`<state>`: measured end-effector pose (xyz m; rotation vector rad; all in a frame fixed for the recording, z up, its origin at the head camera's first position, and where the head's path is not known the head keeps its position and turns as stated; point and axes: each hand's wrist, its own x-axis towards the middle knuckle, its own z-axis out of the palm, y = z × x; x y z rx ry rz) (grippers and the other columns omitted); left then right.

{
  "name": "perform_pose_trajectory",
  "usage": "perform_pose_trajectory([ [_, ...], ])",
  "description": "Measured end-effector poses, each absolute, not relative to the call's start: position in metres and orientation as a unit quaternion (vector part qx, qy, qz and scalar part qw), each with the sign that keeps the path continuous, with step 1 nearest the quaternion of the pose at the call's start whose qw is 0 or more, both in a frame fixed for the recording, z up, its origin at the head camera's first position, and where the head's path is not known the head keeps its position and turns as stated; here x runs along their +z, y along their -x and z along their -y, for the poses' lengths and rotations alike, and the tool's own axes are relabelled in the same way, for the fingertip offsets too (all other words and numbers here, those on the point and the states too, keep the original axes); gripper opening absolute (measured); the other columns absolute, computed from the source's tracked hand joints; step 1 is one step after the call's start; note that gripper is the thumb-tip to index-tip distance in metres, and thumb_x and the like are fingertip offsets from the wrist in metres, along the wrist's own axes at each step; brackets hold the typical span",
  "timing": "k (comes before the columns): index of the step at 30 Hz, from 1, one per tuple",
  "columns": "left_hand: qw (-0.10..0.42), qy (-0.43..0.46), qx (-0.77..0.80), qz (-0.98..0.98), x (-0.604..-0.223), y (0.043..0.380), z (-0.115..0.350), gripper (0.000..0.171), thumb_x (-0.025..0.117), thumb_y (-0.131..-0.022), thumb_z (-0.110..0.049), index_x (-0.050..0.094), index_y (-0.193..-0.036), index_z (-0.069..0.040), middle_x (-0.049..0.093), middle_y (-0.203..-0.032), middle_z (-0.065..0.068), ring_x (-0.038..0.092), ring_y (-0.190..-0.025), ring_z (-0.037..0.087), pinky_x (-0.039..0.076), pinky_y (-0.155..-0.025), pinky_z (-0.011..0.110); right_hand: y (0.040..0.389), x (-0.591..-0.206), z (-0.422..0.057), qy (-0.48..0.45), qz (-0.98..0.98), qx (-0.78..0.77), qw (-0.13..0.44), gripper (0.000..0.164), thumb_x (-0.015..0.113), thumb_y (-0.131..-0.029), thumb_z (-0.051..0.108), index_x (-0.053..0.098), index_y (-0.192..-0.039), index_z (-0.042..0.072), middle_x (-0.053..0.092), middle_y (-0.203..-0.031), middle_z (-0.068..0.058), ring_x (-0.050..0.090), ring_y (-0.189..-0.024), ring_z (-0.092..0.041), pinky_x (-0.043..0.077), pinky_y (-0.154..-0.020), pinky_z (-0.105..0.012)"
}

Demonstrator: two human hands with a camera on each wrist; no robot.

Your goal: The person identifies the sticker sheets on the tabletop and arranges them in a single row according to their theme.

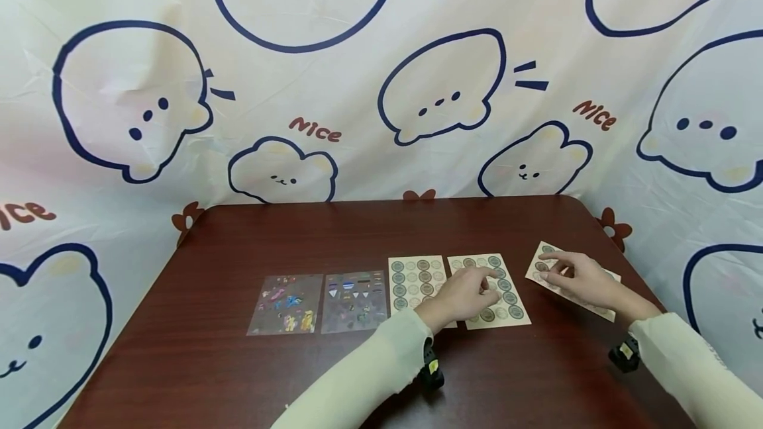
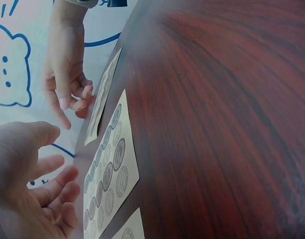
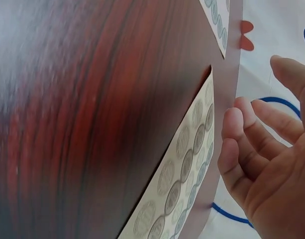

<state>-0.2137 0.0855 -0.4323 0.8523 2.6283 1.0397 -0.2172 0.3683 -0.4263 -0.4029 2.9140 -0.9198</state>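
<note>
My left hand (image 1: 471, 291) hovers over the middle sheet of round stickers (image 1: 499, 315), fingers loosely bent and holding nothing. In the left wrist view, a gap shows between the left thumb and fingers, above the sheet's printed circles. On the right, my right hand (image 1: 577, 278) is above a tilted sheet of round stickers (image 1: 539, 267), partly hiding it. The right wrist view shows the right fingers (image 3: 259, 134) relaxed beside this cream sheet (image 3: 179, 169), with nothing between them. Another sheet of round stickers (image 1: 411, 277) lies partly under the left wrist.
Two clear sticker sheets lie at the left: one with colourful figures (image 1: 286, 303), one with small shapes (image 1: 354, 302). All rest on a dark red-brown wooden table (image 1: 208, 363). A cartoon-printed cloth (image 1: 357, 85) hangs behind and along the sides.
</note>
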Motion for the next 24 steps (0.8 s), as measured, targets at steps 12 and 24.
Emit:
perform_pose_trajectory([
  [12, 0.104, -0.295, 0.356, -0.880, -0.432, 0.210, -0.093, 0.041, 0.063, -0.096, -0.022, 0.064, -0.136, -0.014, 0.064, -0.094, -0.006, 0.047, -0.059, 0.002, 0.040, -0.061, 0.015, 0.223, -0.436, -0.396, 0.128, -0.945, -0.300, 0.028, 0.049, 0.065, -0.099, 0.026, 0.057, -0.137, -0.005, 0.071, -0.096, -0.010, 0.064, -0.071, -0.010, 0.050, -0.059, -0.027],
  [24, 0.101, -0.311, 0.361, -0.873, -0.436, 0.209, -0.095, 0.037, 0.064, -0.097, -0.024, 0.066, -0.132, -0.013, 0.066, -0.093, -0.005, 0.049, -0.067, 0.000, 0.041, -0.064, 0.013, 0.229, -0.441, -0.417, 0.112, -0.963, -0.245, 0.006, 0.048, 0.070, -0.096, 0.029, 0.063, -0.131, -0.003, 0.072, -0.106, -0.017, 0.065, -0.088, -0.018, 0.050, -0.067, -0.029],
])
